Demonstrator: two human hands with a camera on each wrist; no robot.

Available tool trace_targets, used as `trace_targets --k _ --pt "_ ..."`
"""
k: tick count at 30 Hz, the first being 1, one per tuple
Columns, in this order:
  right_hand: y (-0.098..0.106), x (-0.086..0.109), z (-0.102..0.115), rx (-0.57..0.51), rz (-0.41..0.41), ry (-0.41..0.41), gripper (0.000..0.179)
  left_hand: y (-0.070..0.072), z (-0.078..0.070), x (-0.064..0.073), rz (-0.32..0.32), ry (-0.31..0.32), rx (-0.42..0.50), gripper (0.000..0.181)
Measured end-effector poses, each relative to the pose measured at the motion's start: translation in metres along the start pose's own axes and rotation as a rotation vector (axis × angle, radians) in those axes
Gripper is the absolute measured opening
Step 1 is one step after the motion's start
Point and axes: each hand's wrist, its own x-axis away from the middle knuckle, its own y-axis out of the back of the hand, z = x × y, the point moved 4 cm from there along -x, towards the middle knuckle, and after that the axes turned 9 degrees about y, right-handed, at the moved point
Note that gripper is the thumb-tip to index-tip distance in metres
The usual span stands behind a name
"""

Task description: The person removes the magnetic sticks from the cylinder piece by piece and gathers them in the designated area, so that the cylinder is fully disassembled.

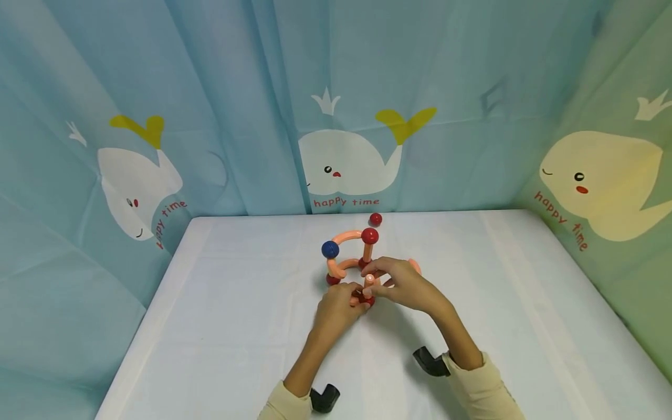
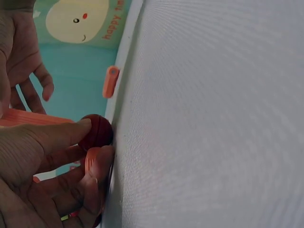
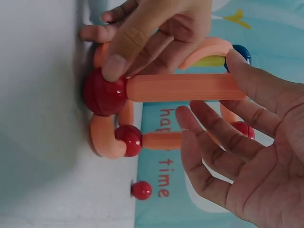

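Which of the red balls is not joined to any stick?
The loose red ball near the far edge of the table: it lies apart, while the other visible red balls are joined to orange sticks.

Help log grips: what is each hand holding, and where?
Right hand: straight, ridged orange rod, near its top. Left hand: red ball beneath it, by its side.

rods [image 3: 183, 88]: peach-orange | balls [image 3: 100, 99]: red, blue | curtain [image 1: 252, 116]: light-blue, whale-printed

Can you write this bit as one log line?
left hand: holds lower red ball | right hand: holds upright orange rod on it | loose red ball: near far table edge
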Motion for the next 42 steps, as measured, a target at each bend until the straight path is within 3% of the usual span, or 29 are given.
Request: trace_targets --k 11,21,28,35,42 --pt "-0.003 0.007 -0.003 0.016 -0.063 -0.009 0.014 -0.001 0.000 0.000 -0.009 -0.006 0.016 0.021" --pt "-0.002 0.027 -0.011 0.002 -0.138 -0.032 0.013 -0.002 0.001 0.000 -0.002 0.010 0.029 0.026" --pt "-0.002 0.044 -0.022 -0.083 -0.184 -0.083 0.016 -0.003 0.001 0.001 0.019 0.029 0.016 0.029" --pt "-0.007 0.052 -0.034 -0.187 -0.233 -0.181 0.023 -0.002 -0.004 0.001 0.047 -0.018 0.001 0.030" --pt "-0.019 0.044 -0.041 -0.148 -0.243 -0.180 0.021 -0.002 -0.009 -0.002 0.038 -0.067 -0.042 0.028"
